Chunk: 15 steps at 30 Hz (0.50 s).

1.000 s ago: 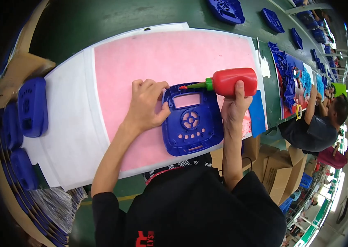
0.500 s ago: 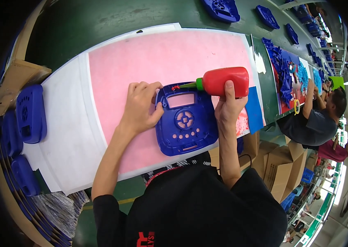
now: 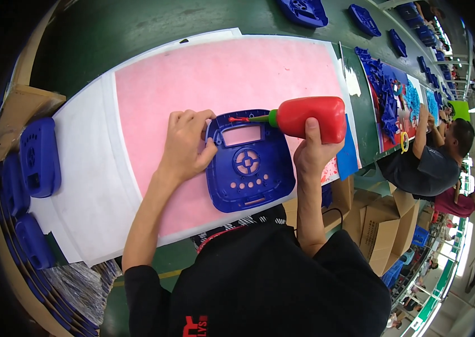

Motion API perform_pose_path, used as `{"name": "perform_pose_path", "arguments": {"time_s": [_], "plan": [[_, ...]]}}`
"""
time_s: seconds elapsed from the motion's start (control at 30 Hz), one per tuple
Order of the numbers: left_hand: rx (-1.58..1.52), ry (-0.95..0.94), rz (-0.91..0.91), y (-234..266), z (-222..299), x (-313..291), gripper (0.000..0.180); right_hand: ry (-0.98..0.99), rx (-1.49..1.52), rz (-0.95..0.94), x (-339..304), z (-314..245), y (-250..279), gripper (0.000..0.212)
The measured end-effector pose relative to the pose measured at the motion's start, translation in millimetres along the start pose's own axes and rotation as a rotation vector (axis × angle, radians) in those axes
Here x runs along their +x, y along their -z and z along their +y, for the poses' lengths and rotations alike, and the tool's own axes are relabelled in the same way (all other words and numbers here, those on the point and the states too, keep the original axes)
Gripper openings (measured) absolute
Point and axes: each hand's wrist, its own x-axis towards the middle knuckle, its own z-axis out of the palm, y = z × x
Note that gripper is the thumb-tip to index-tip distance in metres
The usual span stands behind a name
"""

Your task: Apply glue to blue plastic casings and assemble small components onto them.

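Observation:
A blue plastic toy housing (image 3: 248, 163) with a rectangular window and round button holes lies on the pink foam mat (image 3: 220, 78). My left hand (image 3: 186, 143) presses on its upper left corner, fingers curled over the rim. My right hand (image 3: 311, 153) grips a red squeeze bottle (image 3: 311, 117) held sideways. The bottle's green collar and thin red nozzle (image 3: 243, 119) point left and touch the top edge of the housing, just above the window.
Several blue housings (image 3: 38, 157) are stacked in a rack at the left. More blue parts (image 3: 304, 10) lie along the green belt at the top. Other people (image 3: 434, 163) work at the right, near cardboard boxes (image 3: 377, 219).
The nozzle tip has shifted left along the housing's top edge, and the housing sits slightly lower and nearer me. My left hand stays on the corner.

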Motion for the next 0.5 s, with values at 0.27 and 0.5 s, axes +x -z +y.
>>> {"name": "perform_pose_path", "arguments": {"time_s": [0.27, 0.5], "plan": [[0.03, -0.046, 0.049, -3, 0, 3, 0.044, 0.098, -0.043, 0.027, 9, -1, 13, 0.038], [0.029, -0.038, 0.037, -3, 1, 3, 0.044, 0.035, 0.024, 0.058, 5, 3, 11, 0.046]]}}
